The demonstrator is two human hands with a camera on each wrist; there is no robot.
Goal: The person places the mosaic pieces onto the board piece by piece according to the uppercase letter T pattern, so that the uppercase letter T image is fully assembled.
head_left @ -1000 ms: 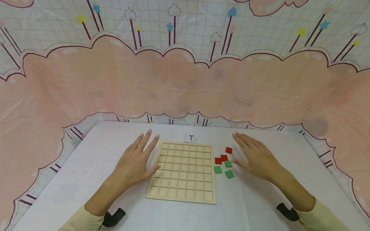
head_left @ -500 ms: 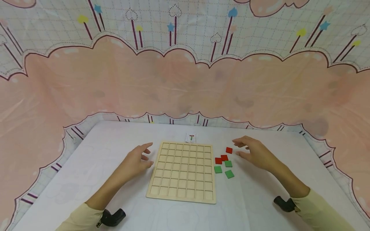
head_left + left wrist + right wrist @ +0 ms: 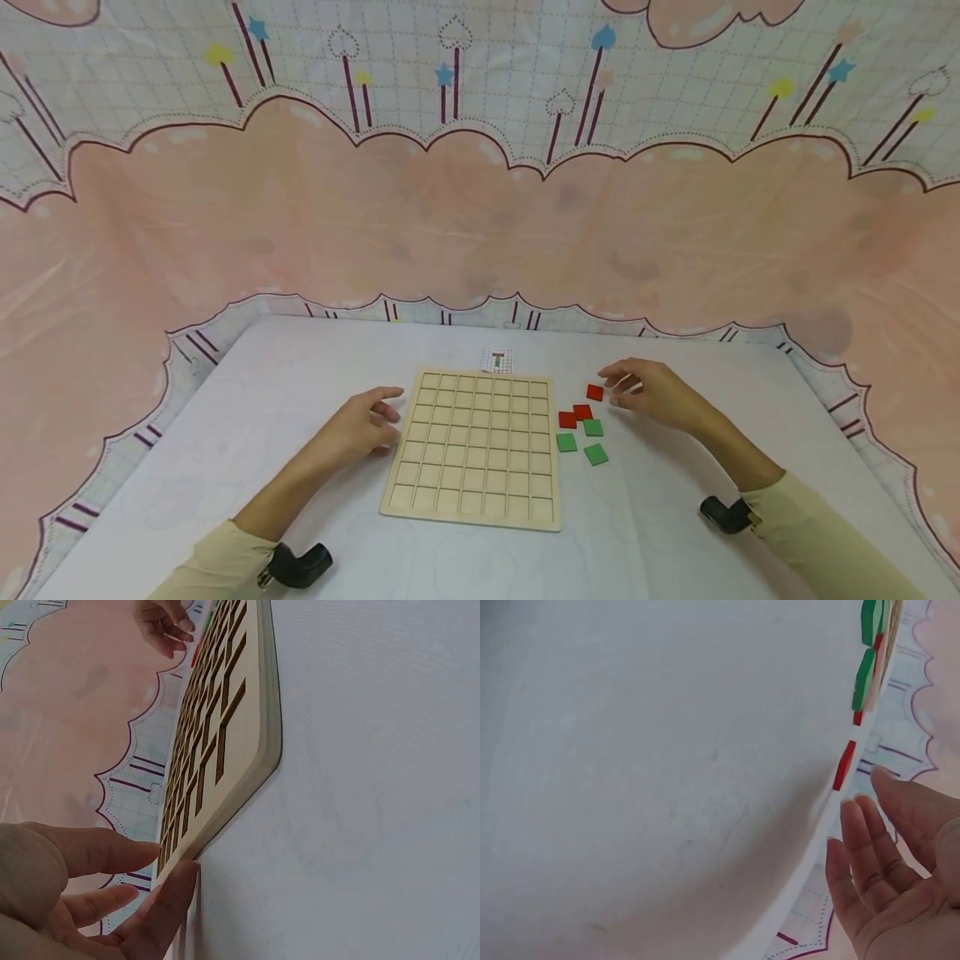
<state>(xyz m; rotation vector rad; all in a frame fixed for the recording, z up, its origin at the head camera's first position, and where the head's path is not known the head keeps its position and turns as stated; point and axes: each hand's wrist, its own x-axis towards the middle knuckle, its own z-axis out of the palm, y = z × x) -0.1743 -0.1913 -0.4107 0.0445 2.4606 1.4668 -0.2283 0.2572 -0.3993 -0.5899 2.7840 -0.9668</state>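
A square wooden grid board (image 3: pixel 475 450) lies flat on the table. My left hand (image 3: pixel 360 425) is at its left edge, fingers loosely bent; in the left wrist view the fingertips (image 3: pixel 180 881) come up to the board's rim, and I cannot tell whether they touch it. Right of the board lie several small square tiles. My right hand (image 3: pixel 651 392) hovers beside the farthest red tile (image 3: pixel 595 392), thumb and fingers apart with nothing between them. Two more red tiles (image 3: pixel 567 420) lie by the board, one touching or overlapping a green tile (image 3: pixel 593 427). Two other green tiles (image 3: pixel 596 454) are nearer me.
A small printed card (image 3: pixel 497 361) with a red and green T-shaped pattern lies just behind the board. White cloth covers the table (image 3: pixel 300 358). Behind it hangs a pink and white patterned curtain (image 3: pixel 480 225). Black wrist devices (image 3: pixel 300 567) sit below both hands.
Both hands came down from raised, spread fingers. The left fingers bent in toward the board's left edge; the right hand drew its fingers together and lowered toward the farthest red tile.
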